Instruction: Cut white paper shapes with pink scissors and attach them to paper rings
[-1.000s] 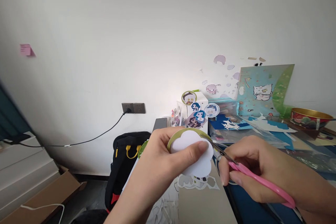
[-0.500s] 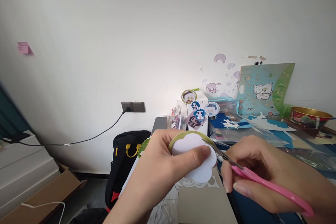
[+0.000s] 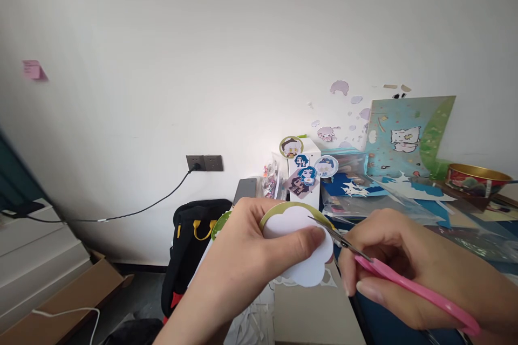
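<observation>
My left hand (image 3: 259, 259) pinches a white scalloped paper cutout (image 3: 305, 269), its thumb lying across the face. An olive-green paper rim (image 3: 292, 207) curves along the cutout's upper edge. My right hand (image 3: 404, 275) is closed round the pink handles of a pair of scissors (image 3: 421, 289). The metal blades reach left to the cutout's upper right, with one tip over the white paper near the green rim. My left fingers are mostly hidden behind the paper. Below the hands lie a greyish board (image 3: 315, 310) and white paper scraps (image 3: 253, 323).
Behind the hands stands a white box (image 3: 309, 148) with character stickers. To the right are blue paper offcuts (image 3: 437, 210), plastic bags, a patterned sheet (image 3: 408, 137) and a red-gold bowl (image 3: 477, 180). A black backpack (image 3: 184, 237) and a cardboard box (image 3: 76, 302) are at the left.
The scissors and right hand have shifted slightly left, the blade tip a little further over the white cutout. My left hand keeps its hold. The camera view has moved slightly.
</observation>
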`<action>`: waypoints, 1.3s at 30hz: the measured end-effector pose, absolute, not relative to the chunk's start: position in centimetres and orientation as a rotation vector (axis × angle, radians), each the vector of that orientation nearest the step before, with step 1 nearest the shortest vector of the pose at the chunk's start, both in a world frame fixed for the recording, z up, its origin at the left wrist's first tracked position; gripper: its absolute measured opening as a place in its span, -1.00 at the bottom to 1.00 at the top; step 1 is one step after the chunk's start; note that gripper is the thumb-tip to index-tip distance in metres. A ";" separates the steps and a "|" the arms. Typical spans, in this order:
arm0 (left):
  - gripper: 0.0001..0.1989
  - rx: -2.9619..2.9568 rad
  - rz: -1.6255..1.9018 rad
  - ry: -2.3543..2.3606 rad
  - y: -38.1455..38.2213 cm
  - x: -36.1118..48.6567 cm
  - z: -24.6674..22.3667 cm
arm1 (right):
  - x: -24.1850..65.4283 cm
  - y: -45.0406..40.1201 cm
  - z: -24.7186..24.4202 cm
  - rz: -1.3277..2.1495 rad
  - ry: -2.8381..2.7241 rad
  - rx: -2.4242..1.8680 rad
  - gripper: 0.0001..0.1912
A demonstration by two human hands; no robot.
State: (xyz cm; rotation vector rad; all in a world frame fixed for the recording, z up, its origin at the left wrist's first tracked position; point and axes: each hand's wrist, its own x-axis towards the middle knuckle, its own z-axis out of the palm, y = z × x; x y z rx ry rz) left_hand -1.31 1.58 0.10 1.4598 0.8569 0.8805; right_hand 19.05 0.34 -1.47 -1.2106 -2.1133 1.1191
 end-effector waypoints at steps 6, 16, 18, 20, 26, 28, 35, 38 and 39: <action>-0.80 1.440 0.887 0.853 1.6 -1.3 0.1 | 18.7 0.5 -1.2 1.120 -2.115 -1.199 -0.85; -0.80 1.437 0.890 0.851 1.6 -1.4 0.2 | 18.7 0.4 -1.1 1.137 -2.121 -1.278 -0.89; -0.80 1.437 0.888 0.857 1.6 -1.4 0.2 | 18.7 0.4 -1.1 1.147 -2.122 -1.294 -0.86; -0.81 1.441 0.884 0.857 1.6 -1.4 0.2 | 18.8 0.5 -1.1 1.155 -2.119 -1.305 -0.83; -0.83 1.440 0.873 0.851 1.7 -1.5 0.0 | 18.8 0.5 -0.7 1.150 -2.137 -1.344 -0.72; -0.84 1.438 0.862 0.856 1.7 -1.6 0.0 | 18.8 0.4 -0.6 1.157 -2.143 -1.369 -0.71; -0.81 1.456 0.837 0.901 1.8 -1.7 0.1 | 18.8 0.3 -0.4 1.153 -2.151 -1.408 -0.71; -0.80 1.457 0.836 0.911 1.8 -1.7 0.2 | 18.8 0.4 -0.4 1.167 -2.155 -1.405 -0.70; -0.80 1.460 0.835 0.914 1.8 -1.7 0.2 | 18.8 0.5 -0.4 1.172 -2.150 -1.407 -0.70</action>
